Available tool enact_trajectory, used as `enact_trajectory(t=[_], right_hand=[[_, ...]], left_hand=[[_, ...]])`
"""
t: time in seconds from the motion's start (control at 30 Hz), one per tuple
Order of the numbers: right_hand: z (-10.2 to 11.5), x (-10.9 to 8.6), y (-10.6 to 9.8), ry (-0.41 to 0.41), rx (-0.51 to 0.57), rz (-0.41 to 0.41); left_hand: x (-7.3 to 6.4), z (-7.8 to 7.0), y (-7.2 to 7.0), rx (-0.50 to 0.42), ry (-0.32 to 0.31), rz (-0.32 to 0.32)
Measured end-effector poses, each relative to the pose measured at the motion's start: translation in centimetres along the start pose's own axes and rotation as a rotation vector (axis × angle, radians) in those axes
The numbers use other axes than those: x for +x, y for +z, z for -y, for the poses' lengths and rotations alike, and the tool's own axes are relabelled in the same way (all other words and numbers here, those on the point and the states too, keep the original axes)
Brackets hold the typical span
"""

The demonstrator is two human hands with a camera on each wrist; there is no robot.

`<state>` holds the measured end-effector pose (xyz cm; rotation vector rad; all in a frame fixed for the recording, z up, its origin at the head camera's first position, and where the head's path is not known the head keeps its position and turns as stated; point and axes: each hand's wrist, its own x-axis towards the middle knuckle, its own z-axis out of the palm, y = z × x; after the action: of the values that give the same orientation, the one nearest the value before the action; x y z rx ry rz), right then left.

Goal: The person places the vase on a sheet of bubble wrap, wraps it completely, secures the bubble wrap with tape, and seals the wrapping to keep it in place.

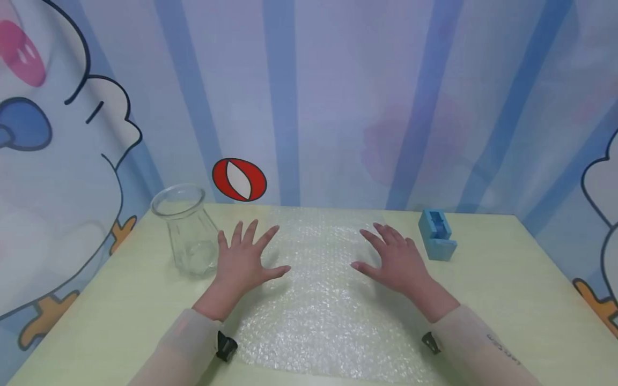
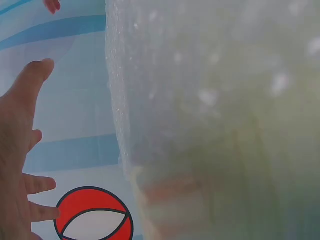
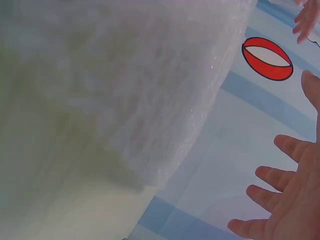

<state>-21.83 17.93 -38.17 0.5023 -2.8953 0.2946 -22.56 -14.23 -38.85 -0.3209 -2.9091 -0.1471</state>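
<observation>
A sheet of clear bubble wrap [image 1: 323,300] lies flat on the table between and under my hands. My left hand [image 1: 243,262] is spread over its left side, fingers apart, holding nothing. Over the right side my right hand [image 1: 398,262] is likewise spread, with nothing in it. Just left of the left hand stands an upright clear glass vase [image 1: 185,241] with a flared rim. To the right of the right hand sits a blue tape dispenser [image 1: 436,236]. Both wrist views show the bubble wrap [image 2: 200,75] close up, with fingers stretched out beside it.
The pale yellow table [image 1: 507,300] ends at the back against a blue striped curtain [image 1: 338,107]. Cartoon figures and a red and white ball [image 1: 239,179] are printed on the curtain. Each sleeve has a dark clip [image 1: 225,346] at the wrist.
</observation>
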Motion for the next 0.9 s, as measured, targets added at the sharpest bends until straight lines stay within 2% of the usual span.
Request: enact_trajectory(t=[0.3, 0.53, 0.9], right_hand=[[0.4, -0.6, 0.3, -0.054, 0.045, -0.030], [1.0, -1.0, 0.2, -0.119, 0.074, -0.051], [2.3, -1.7, -0.1, -0.164, 0.089, 0.001]], left_hand=[[-0.7, 0.1, 0.0, -0.047, 0.004, -0.017], [-1.5, 0.1, -0.3, -0.078, 0.003, -0.072], [-3.2, 1.5, -1.7, -0.102, 0.013, -0.153]])
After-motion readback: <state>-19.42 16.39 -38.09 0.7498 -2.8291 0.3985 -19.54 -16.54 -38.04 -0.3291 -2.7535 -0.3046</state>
